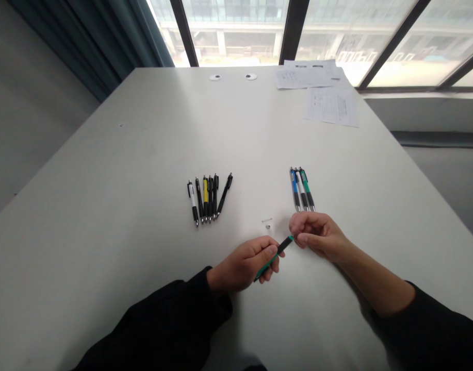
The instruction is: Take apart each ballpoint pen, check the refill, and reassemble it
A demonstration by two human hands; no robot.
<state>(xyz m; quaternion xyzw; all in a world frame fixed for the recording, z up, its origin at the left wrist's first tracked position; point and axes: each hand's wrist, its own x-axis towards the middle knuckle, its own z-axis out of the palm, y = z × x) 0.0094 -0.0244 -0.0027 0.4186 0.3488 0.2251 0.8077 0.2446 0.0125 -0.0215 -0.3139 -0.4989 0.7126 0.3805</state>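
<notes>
My left hand is closed around a green pen with a black grip, holding it at a slant above the white table. My right hand is closed in a pinch at the pen's black front end. A small spring and a tiny part lie on the table just beyond the hands. Right behind my right hand lie three pens side by side, blue, white and green. Farther left lies a row of several pens, mostly black, with one white and one yellow.
Printed paper sheets lie at the table's far right, near the window. Two small round discs sit at the far edge. A dark curtain hangs at the back left.
</notes>
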